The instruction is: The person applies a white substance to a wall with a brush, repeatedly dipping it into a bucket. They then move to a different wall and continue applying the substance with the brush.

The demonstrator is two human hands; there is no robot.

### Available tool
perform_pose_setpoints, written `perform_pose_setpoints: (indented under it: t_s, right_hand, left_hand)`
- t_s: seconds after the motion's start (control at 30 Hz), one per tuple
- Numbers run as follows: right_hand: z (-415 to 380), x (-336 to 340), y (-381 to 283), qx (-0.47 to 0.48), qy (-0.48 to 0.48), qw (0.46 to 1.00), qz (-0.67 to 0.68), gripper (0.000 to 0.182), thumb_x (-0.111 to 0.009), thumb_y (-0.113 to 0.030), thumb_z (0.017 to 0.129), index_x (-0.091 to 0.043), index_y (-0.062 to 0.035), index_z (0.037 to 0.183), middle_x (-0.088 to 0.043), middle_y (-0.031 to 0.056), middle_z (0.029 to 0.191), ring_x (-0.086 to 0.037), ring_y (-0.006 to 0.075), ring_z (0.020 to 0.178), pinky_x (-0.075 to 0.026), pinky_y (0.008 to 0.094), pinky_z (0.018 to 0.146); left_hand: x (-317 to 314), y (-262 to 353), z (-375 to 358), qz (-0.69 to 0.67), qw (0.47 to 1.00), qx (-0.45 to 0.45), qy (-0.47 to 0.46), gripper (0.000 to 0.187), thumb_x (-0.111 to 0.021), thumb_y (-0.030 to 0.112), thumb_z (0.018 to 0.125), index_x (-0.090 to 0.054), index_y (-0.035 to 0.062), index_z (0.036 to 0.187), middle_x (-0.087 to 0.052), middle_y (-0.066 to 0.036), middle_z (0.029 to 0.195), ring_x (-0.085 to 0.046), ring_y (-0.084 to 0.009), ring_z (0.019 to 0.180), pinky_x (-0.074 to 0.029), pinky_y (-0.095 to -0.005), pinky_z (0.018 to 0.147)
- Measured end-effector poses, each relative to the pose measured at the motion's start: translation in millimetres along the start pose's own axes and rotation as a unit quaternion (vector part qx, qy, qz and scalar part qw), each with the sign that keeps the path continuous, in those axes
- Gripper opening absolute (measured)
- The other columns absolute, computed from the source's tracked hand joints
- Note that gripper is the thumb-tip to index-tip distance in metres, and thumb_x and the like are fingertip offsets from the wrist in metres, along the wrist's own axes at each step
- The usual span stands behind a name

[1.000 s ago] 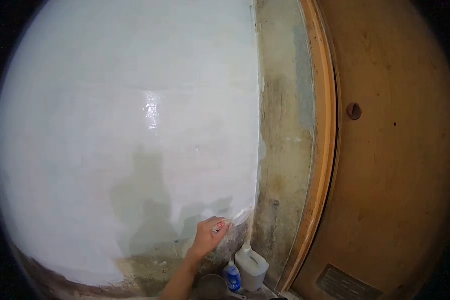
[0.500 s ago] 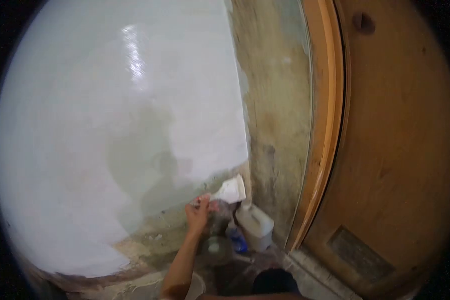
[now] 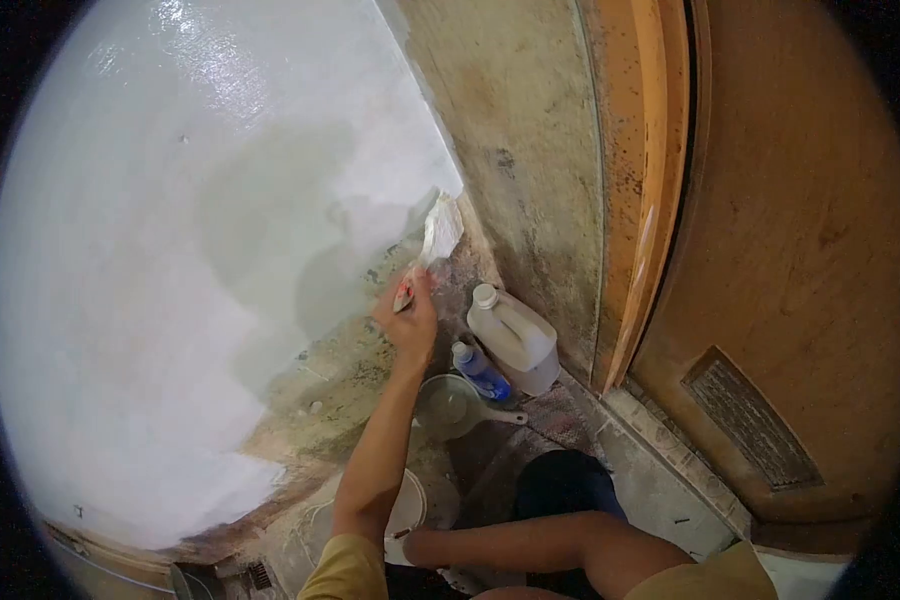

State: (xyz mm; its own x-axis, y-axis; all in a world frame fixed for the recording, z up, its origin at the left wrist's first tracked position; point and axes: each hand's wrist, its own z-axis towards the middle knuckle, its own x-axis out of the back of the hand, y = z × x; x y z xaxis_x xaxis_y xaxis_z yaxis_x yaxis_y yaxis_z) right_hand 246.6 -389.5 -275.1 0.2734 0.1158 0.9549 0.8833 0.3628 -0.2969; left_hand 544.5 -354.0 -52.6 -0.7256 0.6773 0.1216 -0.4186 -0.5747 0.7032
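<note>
And the left hand (image 3: 410,322) grips the brush (image 3: 441,236), tilted toward one o'clock; right hand (image 3: 422,549) at six, by the bucket (image 3: 422,500), grip unclear!

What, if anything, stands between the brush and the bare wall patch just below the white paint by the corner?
Nothing visible: the brush, in the left hand, is at or close to that patch. The jug and blue bottle stand lower, clear of it.
</note>
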Motion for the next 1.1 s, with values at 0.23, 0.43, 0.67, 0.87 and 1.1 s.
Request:
perform_pose_setpoints:
  t_s: [0.23,0.43,0.67,0.87,1.1]
  right_hand:
    - [60,-76,17,0.055,0.095,0.993,0.046,0.022,-0.063,-0.020,0.076,-0.072,-0.0012,0.083,-0.068,0.0142,0.074,-0.067,0.0331,0.070,-0.055,0.0534,0.058]
    - [-33,76,0,0.146,0.087,0.946,0.276,0.027,-0.060,-0.022,0.086,-0.066,-0.0028,0.103,-0.064,0.0135,0.099,-0.060,0.0281,0.090,-0.048,0.0470,0.079]
    - [-1,50,4,0.141,0.256,0.716,0.634,0.031,-0.061,-0.025,0.091,-0.062,-0.0043,0.113,-0.060,0.0119,0.113,-0.054,0.0245,0.104,-0.043,0.0414,0.091]
    - [24,-16,11,0.006,0.139,0.977,0.159,0.031,-0.061,-0.020,0.085,-0.066,-0.0008,0.109,-0.065,0.0173,0.109,-0.063,0.0302,0.097,-0.051,0.0480,0.083]
    - [71,-18,-29,-0.029,-0.192,0.980,0.033,0.032,-0.057,-0.017,0.091,-0.063,-0.0015,0.119,-0.061,0.0157,0.124,-0.058,0.0268,0.114,-0.052,0.0427,0.090]
  left_hand:
    - [-45,-6,-3,-0.048,0.997,-0.017,0.059,0.015,-0.061,0.007,0.091,-0.066,-0.0065,0.095,-0.069,-0.008,0.078,-0.066,-0.0125,0.072,-0.051,-0.0261,0.064]
    - [-58,-18,-1,-0.049,0.997,-0.011,0.062,0.014,-0.062,0.005,0.090,-0.066,-0.0060,0.097,-0.069,-0.010,0.077,-0.066,-0.0133,0.070,-0.051,-0.0263,0.062]
    - [-62,-40,-2,-0.022,0.995,-0.046,0.081,0.014,-0.064,0.004,0.088,-0.067,-0.0052,0.098,-0.069,-0.011,0.074,-0.066,-0.0145,0.067,-0.051,-0.0275,0.061]
    - [-41,-41,-13,0.053,0.992,-0.087,0.081,0.013,-0.062,0.004,0.090,-0.067,-0.0059,0.097,-0.068,-0.008,0.076,-0.065,-0.0123,0.070,-0.054,-0.0270,0.064]
    - [19,-37,-37,0.206,0.956,-0.158,0.135,0.012,-0.065,0.002,0.086,-0.066,-0.0040,0.096,-0.063,-0.011,0.069,-0.058,-0.0173,0.056,-0.047,-0.0291,0.054]
